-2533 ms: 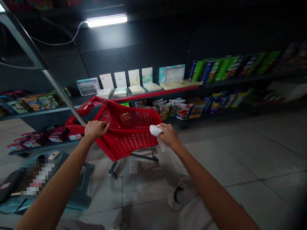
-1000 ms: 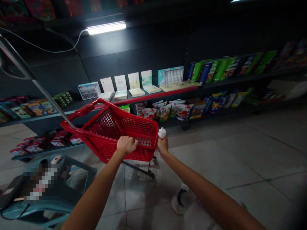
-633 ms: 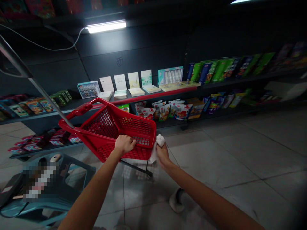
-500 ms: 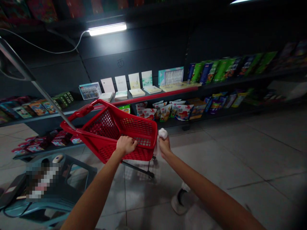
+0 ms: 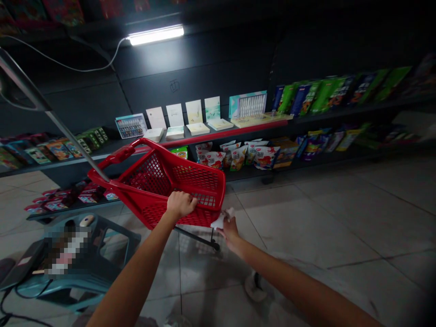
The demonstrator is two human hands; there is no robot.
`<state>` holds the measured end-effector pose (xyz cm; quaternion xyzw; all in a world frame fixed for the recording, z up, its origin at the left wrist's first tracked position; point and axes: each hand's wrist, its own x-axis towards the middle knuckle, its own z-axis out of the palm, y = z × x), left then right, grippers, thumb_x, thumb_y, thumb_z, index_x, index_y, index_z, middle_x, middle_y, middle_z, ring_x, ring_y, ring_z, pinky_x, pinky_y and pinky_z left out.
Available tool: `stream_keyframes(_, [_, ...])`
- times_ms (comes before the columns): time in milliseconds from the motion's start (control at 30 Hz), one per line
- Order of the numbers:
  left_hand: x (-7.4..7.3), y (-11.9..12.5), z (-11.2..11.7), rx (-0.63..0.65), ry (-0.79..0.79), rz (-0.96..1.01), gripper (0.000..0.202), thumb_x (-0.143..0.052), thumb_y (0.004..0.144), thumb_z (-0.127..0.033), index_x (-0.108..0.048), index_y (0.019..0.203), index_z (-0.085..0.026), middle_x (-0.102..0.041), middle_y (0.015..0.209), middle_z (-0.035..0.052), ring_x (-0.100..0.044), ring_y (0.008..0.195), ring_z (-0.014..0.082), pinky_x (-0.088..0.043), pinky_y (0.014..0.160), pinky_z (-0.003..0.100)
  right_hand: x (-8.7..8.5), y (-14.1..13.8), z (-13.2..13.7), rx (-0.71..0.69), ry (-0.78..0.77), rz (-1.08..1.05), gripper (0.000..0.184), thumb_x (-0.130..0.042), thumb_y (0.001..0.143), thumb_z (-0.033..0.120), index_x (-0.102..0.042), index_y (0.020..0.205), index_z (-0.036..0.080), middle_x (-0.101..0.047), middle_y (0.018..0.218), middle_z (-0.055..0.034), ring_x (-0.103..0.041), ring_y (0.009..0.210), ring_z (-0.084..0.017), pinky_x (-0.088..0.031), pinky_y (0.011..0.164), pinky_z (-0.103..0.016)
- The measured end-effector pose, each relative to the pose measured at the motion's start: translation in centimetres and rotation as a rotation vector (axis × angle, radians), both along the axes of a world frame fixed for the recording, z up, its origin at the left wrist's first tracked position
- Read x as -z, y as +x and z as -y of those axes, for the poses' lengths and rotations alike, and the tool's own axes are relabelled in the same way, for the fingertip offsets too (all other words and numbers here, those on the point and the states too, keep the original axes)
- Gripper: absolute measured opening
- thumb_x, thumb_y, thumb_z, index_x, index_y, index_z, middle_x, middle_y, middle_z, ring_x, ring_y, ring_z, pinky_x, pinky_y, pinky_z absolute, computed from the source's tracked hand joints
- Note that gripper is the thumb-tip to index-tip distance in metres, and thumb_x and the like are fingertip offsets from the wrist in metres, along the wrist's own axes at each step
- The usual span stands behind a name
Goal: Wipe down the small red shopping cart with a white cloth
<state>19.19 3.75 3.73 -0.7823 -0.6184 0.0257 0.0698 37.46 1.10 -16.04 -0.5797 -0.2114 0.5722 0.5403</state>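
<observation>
A red plastic shopping cart stands tilted on the tiled floor in front of me. My left hand is closed over the near rim of its basket. My right hand grips a crumpled white cloth and presses it against the lower near corner of the basket, just under the rim. The cart's red handle points away to the left.
Dark shelves along the wall hold notebooks, snack bags and coloured packets. A blue plastic stool with small items on it stands at lower left. A grey metal pole slants across the left. My shoe rests on the tiles.
My left hand moved from the cart's left rim to its near rim. My right hand with the cloth went from the top corner of the basket down to its lower corner.
</observation>
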Motion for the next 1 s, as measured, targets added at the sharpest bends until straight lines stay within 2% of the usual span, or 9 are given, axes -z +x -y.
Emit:
stream_keyframes(133, [0.1,-0.1,0.1,0.0,0.011,0.003,0.06,-0.032,0.099,-0.046,-0.083,0.09,-0.016,-0.077,0.092,0.0182,-0.073,0.089,0.0289,-0.048,0.079,0.037,-1.3,-1.1,2.5,-0.06,-0.159,-0.126,0.035,-0.06,0.081,0.035,-0.053,0.116,0.028,-0.072,0.103,-0.0042,-0.072,0.076,-0.02,-0.06,0.064,-0.034])
stream_keyframes(267, [0.2,0.2,0.0,0.007,0.026,0.009,0.061,-0.031,0.099,-0.045,-0.083,0.09,-0.015,-0.077,0.091,0.0185,-0.074,0.089,0.0295,-0.049,0.078,0.038,-3.9,-1.0,2.0,-0.029,-0.225,-0.4,0.022,-0.05,0.089,0.036,-0.059,0.106,0.024,-0.074,0.092,-0.0037,-0.072,0.072,-0.02,-0.063,0.07,-0.04])
stream_keyframes(367, [0.3,0.7,-0.1,0.011,0.04,0.018,0.06,-0.032,0.099,-0.045,-0.083,0.09,-0.015,-0.077,0.091,0.0182,-0.074,0.088,0.0292,-0.049,0.078,0.038,-4.9,-0.2,0.9,-0.039,-0.176,-0.474,0.014,-0.053,0.086,0.024,-0.06,0.099,0.024,-0.074,0.088,-0.0005,-0.072,0.073,-0.017,-0.065,0.072,-0.038])
stream_keyframes(500, [0.4,1.3,-0.2,0.017,0.043,0.029,0.06,-0.032,0.1,-0.045,-0.083,0.091,-0.015,-0.077,0.092,0.0182,-0.074,0.089,0.0294,-0.049,0.078,0.038,-5.0,0.8,0.5,0.0,-0.097,-0.46,0.03,-0.057,0.073,0.003,-0.061,0.093,0.024,-0.074,0.084,0.0035,-0.073,0.076,-0.014,-0.067,0.07,-0.03])
stream_keyframes(600, [0.4,1.4,0.0,0.02,0.042,0.031,0.06,-0.031,0.1,-0.044,-0.083,0.091,-0.015,-0.077,0.092,0.0179,-0.074,0.089,0.0293,-0.049,0.078,0.038,-5.7,1.5,0.6,-0.007,-0.017,-0.478,0.029,-0.06,0.071,0.003,-0.064,0.09,0.024,-0.075,0.087,0.0026,-0.073,0.08,-0.014,-0.067,0.072,-0.028])
stream_keyframes(700, [0.4,1.4,0.0,0.017,0.05,0.031,0.06,-0.031,0.1,-0.045,-0.083,0.089,-0.016,-0.077,0.091,0.0169,-0.074,0.088,0.0286,-0.049,0.077,0.037,-7.4,2.4,0.7,-0.053,0.111,-0.486,0.021,-0.066,0.071,0.007,-0.067,0.088,0.02,-0.077,0.092,-0.0018,-0.074,0.085,-0.016,-0.066,0.077,-0.026])
stream_keyframes(800, [0.4,1.4,-0.1,0.009,0.058,0.033,0.059,-0.032,0.1,-0.044,-0.083,0.088,-0.016,-0.078,0.091,0.0163,-0.074,0.088,0.028,-0.048,0.075,0.036,-8.5,3.3,0.5,-0.085,0.215,-0.474,0.02,-0.071,0.071,0.011,-0.067,0.09,0.017,-0.077,0.095,-0.0041,-0.075,0.088,-0.018,-0.065,0.082,-0.03])
stream_keyframes(900, [0.4,1.4,-0.2,0.016,0.051,0.03,0.06,-0.032,0.1,-0.045,-0.083,0.088,-0.016,-0.077,0.092,0.0169,-0.074,0.088,0.0283,-0.048,0.075,0.036,-8.2,3.5,0.2,-0.07,0.24,-0.385,0.024,-0.075,0.072,0.014,-0.065,0.093,0.018,-0.077,0.093,-0.0028,-0.074,0.087,-0.018,-0.065,0.081,-0.031])
stream_keyframes(1000, [0.4,1.5,-0.1,0.036,0.041,0.026,0.061,-0.03,0.1,-0.046,-0.083,0.089,-0.016,-0.077,0.093,0.0177,-0.073,0.089,0.0286,-0.048,0.075,0.037,-6.5,3.1,-0.1,-0.028,0.218,-0.245,0.032,-0.075,0.072,0.017,-0.062,0.102,0.022,-0.075,0.094,0.0013,-0.073,0.083,-0.016,-0.064,0.073,-0.028])
